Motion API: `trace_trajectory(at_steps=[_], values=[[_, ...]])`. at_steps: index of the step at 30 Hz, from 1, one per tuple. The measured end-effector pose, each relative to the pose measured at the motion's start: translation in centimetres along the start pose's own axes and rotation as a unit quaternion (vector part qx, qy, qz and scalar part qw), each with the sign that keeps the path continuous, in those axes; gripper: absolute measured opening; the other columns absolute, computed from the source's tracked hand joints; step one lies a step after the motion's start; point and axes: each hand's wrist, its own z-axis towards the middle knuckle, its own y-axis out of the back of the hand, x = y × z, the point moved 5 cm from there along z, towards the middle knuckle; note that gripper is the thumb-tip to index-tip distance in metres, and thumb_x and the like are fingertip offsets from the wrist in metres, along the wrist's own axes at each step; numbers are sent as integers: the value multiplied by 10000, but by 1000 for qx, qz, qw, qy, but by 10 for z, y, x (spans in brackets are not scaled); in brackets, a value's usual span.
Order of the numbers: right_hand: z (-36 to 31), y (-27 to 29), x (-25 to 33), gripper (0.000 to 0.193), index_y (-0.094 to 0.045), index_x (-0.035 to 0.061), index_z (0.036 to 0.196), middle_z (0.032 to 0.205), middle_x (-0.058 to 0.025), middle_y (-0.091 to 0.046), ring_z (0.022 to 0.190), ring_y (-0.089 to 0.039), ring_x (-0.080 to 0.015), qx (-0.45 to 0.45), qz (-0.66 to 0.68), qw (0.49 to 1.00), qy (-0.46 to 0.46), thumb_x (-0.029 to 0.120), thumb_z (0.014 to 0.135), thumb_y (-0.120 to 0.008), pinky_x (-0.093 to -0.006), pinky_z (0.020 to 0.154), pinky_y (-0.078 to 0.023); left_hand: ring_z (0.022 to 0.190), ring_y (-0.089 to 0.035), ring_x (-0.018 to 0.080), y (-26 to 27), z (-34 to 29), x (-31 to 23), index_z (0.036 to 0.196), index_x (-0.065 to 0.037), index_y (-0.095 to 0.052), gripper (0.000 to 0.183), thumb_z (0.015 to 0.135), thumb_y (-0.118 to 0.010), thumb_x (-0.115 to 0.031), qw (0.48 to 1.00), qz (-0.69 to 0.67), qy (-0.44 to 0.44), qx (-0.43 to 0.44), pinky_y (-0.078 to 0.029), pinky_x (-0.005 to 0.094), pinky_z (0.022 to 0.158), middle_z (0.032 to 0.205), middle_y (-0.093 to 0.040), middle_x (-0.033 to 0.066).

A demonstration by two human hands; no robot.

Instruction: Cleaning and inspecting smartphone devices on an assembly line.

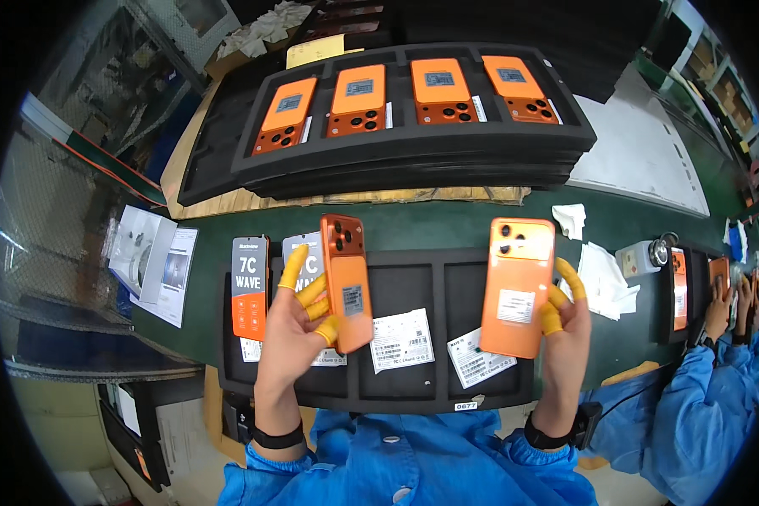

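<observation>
My left hand (290,339), with yellow finger cots on its fingertips, is closed around an orange smartphone (346,287). That phone is upright and tilted, showing its camera block and a grey label. A second orange smartphone (509,261) is gripped along its right edge by my right hand (572,337), also in yellow finger cots; its back bears a white label. Both phones are raised over a black compartment tray (402,287). White label sheets, one central (401,341) and one on the right (479,357), lie in it. At the left are an orange-and-grey-faced phone (250,291) and another partly behind my left hand.
Beyond, stacked black foam trays (413,152) carry several orange phones. Paper sheets (164,270) lie at the left. White wipes (603,282) and a metal-topped bottle (645,255) are at the right, near a co-worker's blue sleeve (704,405) and hands.
</observation>
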Motion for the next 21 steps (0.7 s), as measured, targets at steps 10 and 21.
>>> trace_trajectory(at_steps=[10,21], values=[[-5,-44,13,408,-567,6,1174,1191,-208,-536,1090,-528,-379,-7,-431,876,216,-107,786,-507,-377,915,-437,1148,-553,252,-42,27,26,1461,-76,-177,835,741,-478,222,993,-43,56,91,-493,314,885,1340,-458,194],[-30,-24,-12,286,-612,24,1088,1162,-193,-545,1070,-530,-363,-1,-437,872,222,-17,807,-575,-398,908,-432,1059,-610,279,-13,8,-33,1275,15,-484,546,779,-701,-50,863,455,-169,-139,-474,329,894,1179,-602,182]])
